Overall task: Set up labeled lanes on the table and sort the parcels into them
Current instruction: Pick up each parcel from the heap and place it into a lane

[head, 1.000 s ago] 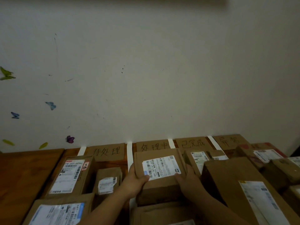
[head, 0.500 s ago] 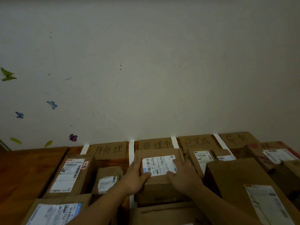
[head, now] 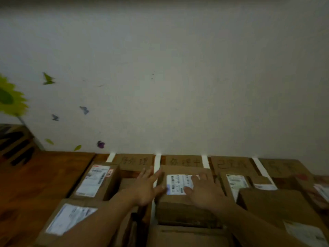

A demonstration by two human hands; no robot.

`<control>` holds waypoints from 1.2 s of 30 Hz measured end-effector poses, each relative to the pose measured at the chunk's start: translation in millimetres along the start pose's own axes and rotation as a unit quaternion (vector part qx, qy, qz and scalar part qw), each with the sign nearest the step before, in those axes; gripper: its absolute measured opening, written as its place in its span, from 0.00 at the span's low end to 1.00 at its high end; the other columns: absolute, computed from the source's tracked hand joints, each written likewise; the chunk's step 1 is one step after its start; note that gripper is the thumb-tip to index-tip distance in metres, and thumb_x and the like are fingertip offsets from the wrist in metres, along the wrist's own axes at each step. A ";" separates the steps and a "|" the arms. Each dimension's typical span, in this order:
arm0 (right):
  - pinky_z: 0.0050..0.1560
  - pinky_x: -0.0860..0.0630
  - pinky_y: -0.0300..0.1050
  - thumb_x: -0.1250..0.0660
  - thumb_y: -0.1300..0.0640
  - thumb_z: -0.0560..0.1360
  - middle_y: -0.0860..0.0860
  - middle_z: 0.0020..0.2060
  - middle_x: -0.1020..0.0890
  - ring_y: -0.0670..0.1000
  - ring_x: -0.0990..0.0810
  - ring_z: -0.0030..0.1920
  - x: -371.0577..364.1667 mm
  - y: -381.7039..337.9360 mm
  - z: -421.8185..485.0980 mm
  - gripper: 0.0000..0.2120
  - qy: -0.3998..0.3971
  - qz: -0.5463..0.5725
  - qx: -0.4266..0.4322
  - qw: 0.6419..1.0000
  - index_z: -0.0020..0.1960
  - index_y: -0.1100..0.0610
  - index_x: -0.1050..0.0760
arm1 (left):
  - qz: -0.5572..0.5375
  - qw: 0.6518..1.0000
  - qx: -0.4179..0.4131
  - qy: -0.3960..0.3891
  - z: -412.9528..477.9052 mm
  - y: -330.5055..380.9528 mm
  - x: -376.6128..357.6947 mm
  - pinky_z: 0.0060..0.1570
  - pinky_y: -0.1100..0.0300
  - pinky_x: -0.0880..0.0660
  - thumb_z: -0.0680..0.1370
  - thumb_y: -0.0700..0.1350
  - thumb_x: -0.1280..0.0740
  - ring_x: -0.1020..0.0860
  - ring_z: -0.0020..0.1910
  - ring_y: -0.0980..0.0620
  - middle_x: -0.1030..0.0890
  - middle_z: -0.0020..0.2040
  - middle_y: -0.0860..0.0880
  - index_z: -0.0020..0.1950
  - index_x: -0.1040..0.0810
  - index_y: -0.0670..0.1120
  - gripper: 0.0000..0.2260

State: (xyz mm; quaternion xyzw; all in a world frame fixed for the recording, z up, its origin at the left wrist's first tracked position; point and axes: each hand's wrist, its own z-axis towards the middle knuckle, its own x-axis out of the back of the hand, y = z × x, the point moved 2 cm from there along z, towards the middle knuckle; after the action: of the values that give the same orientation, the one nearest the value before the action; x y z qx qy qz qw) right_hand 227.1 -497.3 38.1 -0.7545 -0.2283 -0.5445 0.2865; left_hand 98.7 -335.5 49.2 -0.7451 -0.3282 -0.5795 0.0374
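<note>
1. Four lane cards stand along the far edge of the table [head: 35, 175] against the wall [head: 178, 86]: first card [head: 134, 161], second card [head: 183, 162], third card [head: 231, 164], fourth card [head: 281, 166]. White tape strips [head: 157, 161] split the lanes. The head view is blurred, so I can't read the writing.
2. The centre parcel [head: 179, 207] sits in the second lane from the left, just in front of the second card, with its shipping label [head: 178, 184] facing up. Another box [head: 187, 236] lies against its near side.
3. The right hand [head: 204, 191] lies flat on top of the centre parcel with fingers straight and tips on the shipping label. It isn't gripping.
4. The left hand [head: 146, 188] has its fingers spread and straight over the tape strip between lanes one and two, thumb at the parcel's left edge. I can't tell if it touches.
5. Lane one holds a far labelled parcel [head: 96, 180] and a near labelled parcel [head: 71, 218] at bottom left.
6. Lane three holds a small labelled parcel [head: 235, 182], with a large box [head: 267, 207] in front of it.
7. The wall has butterfly stickers [head: 83, 109] and a sunflower sticker [head: 10, 100] on its left side.
</note>
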 end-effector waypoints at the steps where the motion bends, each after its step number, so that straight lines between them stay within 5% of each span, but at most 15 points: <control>1: 0.75 0.54 0.60 0.50 0.35 0.77 0.54 0.77 0.44 0.58 0.49 0.76 5.1 -7.8 4.2 0.32 0.002 -0.009 0.011 1.000 0.76 0.50 0.43 | -0.005 1.000 0.015 0.014 -10.3 -9.8 10.3 0.75 0.44 0.56 0.78 0.64 0.47 0.61 0.77 0.47 0.58 0.78 0.51 0.77 0.54 0.59 0.30; 6: 0.70 0.38 0.56 0.51 0.35 0.78 0.55 0.73 0.35 0.58 0.37 0.71 21.3 -90.9 10.7 0.31 0.008 -0.012 0.101 0.995 0.74 0.51 0.38 | 0.012 0.995 0.074 0.067 -74.5 -96.6 62.0 0.74 0.54 0.58 0.67 0.76 0.53 0.58 0.77 0.47 0.54 0.79 0.46 0.78 0.52 0.50 0.46; 8: 0.66 0.33 0.54 0.50 0.34 0.77 0.55 0.70 0.32 0.57 0.33 0.68 23.7 -137.8 9.6 0.31 0.014 -0.017 0.133 0.991 0.72 0.52 0.36 | 0.014 0.990 0.104 0.092 -106.3 -137.4 80.2 0.73 0.56 0.60 0.77 0.65 0.48 0.59 0.77 0.48 0.55 0.78 0.47 0.78 0.54 0.49 0.35; 10: 0.65 0.32 0.52 0.49 0.34 0.77 0.54 0.69 0.30 0.56 0.31 0.67 23.4 -189.7 6.2 0.29 0.017 -0.021 0.168 0.985 0.71 0.50 0.33 | -0.002 0.985 0.135 0.111 -141.0 -178.9 95.4 0.73 0.57 0.59 0.81 0.56 0.46 0.59 0.77 0.47 0.55 0.78 0.47 0.78 0.55 0.49 0.30; 14: 0.58 0.30 0.48 0.47 0.36 0.78 0.54 0.66 0.27 0.56 0.27 0.64 17.7 -301.3 -11.2 0.27 0.015 -0.039 0.221 0.974 0.71 0.49 0.35 | -0.065 0.967 0.208 0.129 -209.6 -282.5 111.8 0.73 0.52 0.55 0.80 0.59 0.44 0.59 0.77 0.45 0.56 0.78 0.48 0.78 0.54 0.53 0.31; 24: 0.63 0.30 0.48 0.45 0.36 0.77 0.55 0.69 0.29 0.56 0.29 0.66 -15.6 -546.6 -33.6 0.30 -0.029 -0.014 0.277 0.960 0.71 0.54 0.33 | -0.178 0.930 0.286 0.150 -350.3 -492.7 147.5 0.74 0.48 0.53 0.79 0.59 0.42 0.58 0.77 0.44 0.54 0.79 0.47 0.78 0.51 0.54 0.31; 36: 0.65 0.32 0.48 0.44 0.38 0.78 0.54 0.70 0.31 0.55 0.30 0.67 -46.5 -719.6 61.3 0.27 -0.050 0.005 0.296 0.954 0.72 0.53 0.35 | -0.223 0.908 0.310 0.170 -333.7 -657.4 201.0 0.74 0.48 0.50 0.79 0.57 0.41 0.53 0.77 0.45 0.52 0.79 0.48 0.78 0.50 0.54 0.30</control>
State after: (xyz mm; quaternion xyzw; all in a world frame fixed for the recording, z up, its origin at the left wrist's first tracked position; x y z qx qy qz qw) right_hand -217.1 69.3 111.1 -0.6634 -0.3896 -0.4125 0.4877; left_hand -508.5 122.5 123.0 -0.4935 -0.6377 -0.5594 0.1919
